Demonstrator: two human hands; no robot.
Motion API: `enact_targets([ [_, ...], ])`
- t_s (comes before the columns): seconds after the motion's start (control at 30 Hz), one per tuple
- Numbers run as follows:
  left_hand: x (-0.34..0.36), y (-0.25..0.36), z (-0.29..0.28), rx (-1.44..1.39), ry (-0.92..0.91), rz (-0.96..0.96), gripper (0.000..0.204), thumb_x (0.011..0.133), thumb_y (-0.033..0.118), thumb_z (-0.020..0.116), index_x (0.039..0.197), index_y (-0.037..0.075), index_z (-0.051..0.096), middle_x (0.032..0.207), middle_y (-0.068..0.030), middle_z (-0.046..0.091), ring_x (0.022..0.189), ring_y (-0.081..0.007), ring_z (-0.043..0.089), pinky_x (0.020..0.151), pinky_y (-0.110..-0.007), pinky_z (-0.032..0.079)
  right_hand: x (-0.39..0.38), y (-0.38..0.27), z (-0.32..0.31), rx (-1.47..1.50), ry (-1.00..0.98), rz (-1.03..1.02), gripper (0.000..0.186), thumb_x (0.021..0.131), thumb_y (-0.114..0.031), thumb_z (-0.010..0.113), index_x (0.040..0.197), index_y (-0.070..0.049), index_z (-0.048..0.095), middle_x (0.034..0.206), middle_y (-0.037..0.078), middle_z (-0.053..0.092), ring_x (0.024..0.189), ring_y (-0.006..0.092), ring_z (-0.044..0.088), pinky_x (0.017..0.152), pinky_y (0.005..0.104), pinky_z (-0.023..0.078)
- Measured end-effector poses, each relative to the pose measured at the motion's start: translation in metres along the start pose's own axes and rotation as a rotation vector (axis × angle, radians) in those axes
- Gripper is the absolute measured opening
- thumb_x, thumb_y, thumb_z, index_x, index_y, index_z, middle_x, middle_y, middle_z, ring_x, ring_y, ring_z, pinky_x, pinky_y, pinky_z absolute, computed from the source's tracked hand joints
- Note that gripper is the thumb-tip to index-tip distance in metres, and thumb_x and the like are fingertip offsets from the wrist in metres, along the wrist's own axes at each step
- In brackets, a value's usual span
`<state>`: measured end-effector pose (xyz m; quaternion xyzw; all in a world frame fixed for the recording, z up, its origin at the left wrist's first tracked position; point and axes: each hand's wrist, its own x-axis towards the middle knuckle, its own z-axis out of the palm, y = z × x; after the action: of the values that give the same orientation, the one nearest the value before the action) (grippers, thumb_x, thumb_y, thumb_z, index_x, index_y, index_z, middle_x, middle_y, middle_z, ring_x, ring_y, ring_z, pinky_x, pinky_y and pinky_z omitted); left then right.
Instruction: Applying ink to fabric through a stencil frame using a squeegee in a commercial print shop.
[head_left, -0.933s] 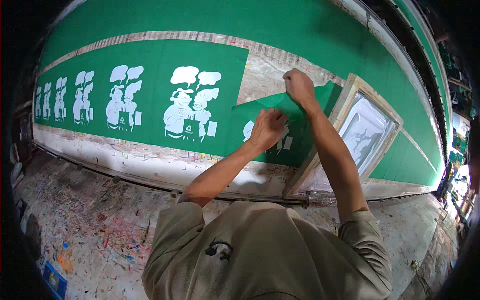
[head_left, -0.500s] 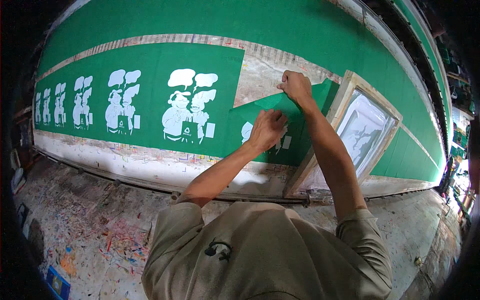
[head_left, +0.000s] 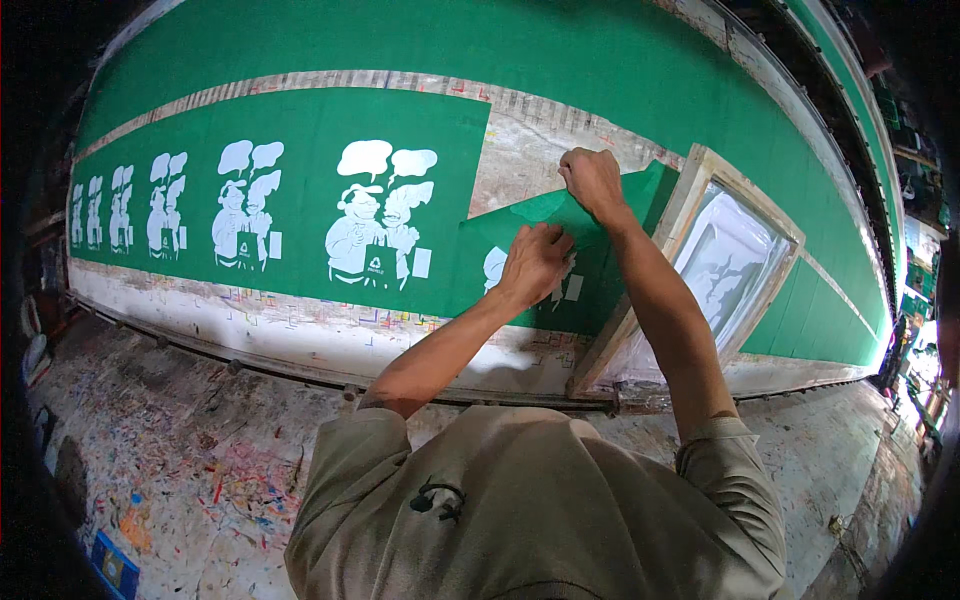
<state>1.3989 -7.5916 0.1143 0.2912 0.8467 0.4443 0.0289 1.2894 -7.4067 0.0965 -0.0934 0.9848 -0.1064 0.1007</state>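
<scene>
A green fabric panel [head_left: 615, 290] lies on the long printing table, its upper edge slanting away from the table's far border and partly turned back. My left hand [head_left: 538, 265] is closed on this cloth, fingers bunched, over a white print that it mostly covers. Higher and to the right, my right hand [head_left: 594, 185] is closed in a pinch at the cloth's upper edge; its fingertips are partly hidden. Beside my right forearm stands a wood-framed printing screen [head_left: 735, 265] with white ink in it, overlapping the panel's right part.
A row of green panels with white cartoon figures [head_left: 375, 225] runs to the left. Further green cloth [head_left: 560, 60] covers the table's far side. Bare, worn table surface [head_left: 520, 160] shows above the slanted edge. Paint stains mark the floor [head_left: 200, 480] below.
Both hands have shifted very slightly, keeping their closed fingers at the cloth. The screen and the printed panels stay in place.
</scene>
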Motion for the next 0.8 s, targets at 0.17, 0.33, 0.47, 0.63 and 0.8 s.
enact_targets([
  [0.17, 0.002, 0.002, -0.002, 0.004, 0.007, 0.010, 0.019, 0.078, 0.013, 0.071, 0.095, 0.007, 0.065, 0.089, -0.0103, 0.057, 0.089, -0.0330, 0.057, 0.075, -0.046, 0.041, -0.002, -0.001, 0.004, -0.209, 0.074, -0.236, 0.011, 0.085, -0.013, 0.064, 0.082, -0.006, 0.072, 0.086, 0.014, 0.072, 0.083, 0.0321, 0.070, 0.084, 0.0475, 0.046],
  [0.33, 0.001, 0.000, 0.000, -0.007, 0.038, -0.015, 0.017, 0.081, 0.016, 0.071, 0.094, 0.007, 0.065, 0.090, -0.0103, 0.058, 0.090, -0.0330, 0.057, 0.075, -0.047, 0.042, 0.005, -0.008, 0.006, -0.369, 0.010, -0.311, 0.015, 0.087, -0.012, 0.056, 0.083, -0.008, 0.070, 0.083, 0.014, 0.072, 0.083, 0.0262, 0.072, 0.088, 0.0486, 0.042],
  [0.47, 0.002, 0.002, -0.003, -0.031, 0.080, -0.022, 0.016, 0.082, 0.018, 0.071, 0.093, 0.007, 0.064, 0.090, -0.0103, 0.057, 0.090, -0.0330, 0.057, 0.076, -0.047, 0.042, 0.019, -0.003, 0.007, -0.337, -0.027, -0.203, 0.015, 0.087, -0.012, 0.056, 0.084, -0.006, 0.070, 0.085, 0.015, 0.073, 0.084, 0.0280, 0.072, 0.091, 0.0489, 0.042],
  [0.63, 0.011, 0.009, -0.015, -0.040, 0.004, -0.105, 0.017, 0.082, 0.018, 0.073, 0.092, 0.007, 0.064, 0.090, -0.0107, 0.058, 0.090, -0.0337, 0.057, 0.078, -0.048, 0.043, 0.021, 0.016, -0.017, 0.234, 0.350, 0.329, 0.013, 0.085, -0.011, 0.062, 0.084, 0.001, 0.065, 0.083, 0.019, 0.072, 0.074, 0.0334, 0.071, 0.071, 0.0459, 0.051],
  [0.8, 0.024, -0.001, -0.020, -0.025, -0.014, -0.110, 0.019, 0.082, 0.017, 0.074, 0.093, 0.005, 0.065, 0.092, -0.0126, 0.061, 0.090, -0.0355, 0.058, 0.077, -0.049, 0.044, -0.030, 0.002, -0.079, 1.037, 0.599, 0.484, 0.011, 0.086, -0.005, 0.070, 0.085, 0.003, 0.063, 0.080, 0.014, 0.073, 0.079, 0.0163, 0.069, 0.071, 0.0299, 0.054],
])
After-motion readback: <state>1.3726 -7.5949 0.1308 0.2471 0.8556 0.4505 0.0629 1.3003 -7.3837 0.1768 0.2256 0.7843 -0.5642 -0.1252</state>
